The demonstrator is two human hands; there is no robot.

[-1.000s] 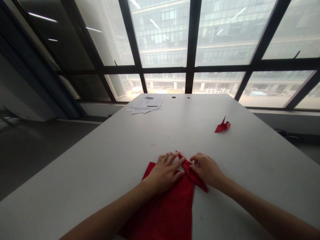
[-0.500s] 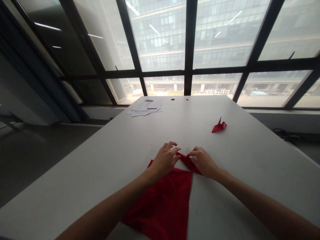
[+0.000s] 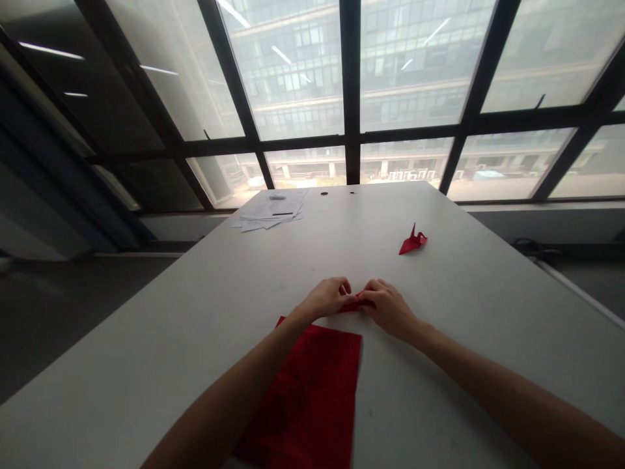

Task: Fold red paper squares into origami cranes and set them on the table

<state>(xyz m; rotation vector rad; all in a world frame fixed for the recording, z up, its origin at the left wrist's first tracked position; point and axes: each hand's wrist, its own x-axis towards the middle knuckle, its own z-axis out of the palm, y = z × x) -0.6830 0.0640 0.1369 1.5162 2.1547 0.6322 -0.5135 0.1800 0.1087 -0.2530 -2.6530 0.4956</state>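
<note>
Between my hands is a small piece of folded red paper [image 3: 349, 307], held low over the white table. My left hand [image 3: 328, 296] pinches its left part with thumb and fingers. On its right end, my right hand [image 3: 388, 309] is closed, with fingertips close to those of the left. Part of the folded paper is hidden by the fingers. A large red sheet [image 3: 322, 391] lies nearer to me, partly under my left forearm. Farther off to the right stands a finished red paper crane [image 3: 413, 241].
The white table [image 3: 463, 365] stretches away to tall windows. Loose white papers [image 3: 271, 212] with a dark pen-like object [image 3: 282, 213] lie at the far left. A round dark hole [image 3: 324, 193] is near the far edge.
The folded red paper has turned from a slant to nearly level, and both hands have closed in on it. The whole view has shifted slightly.
</note>
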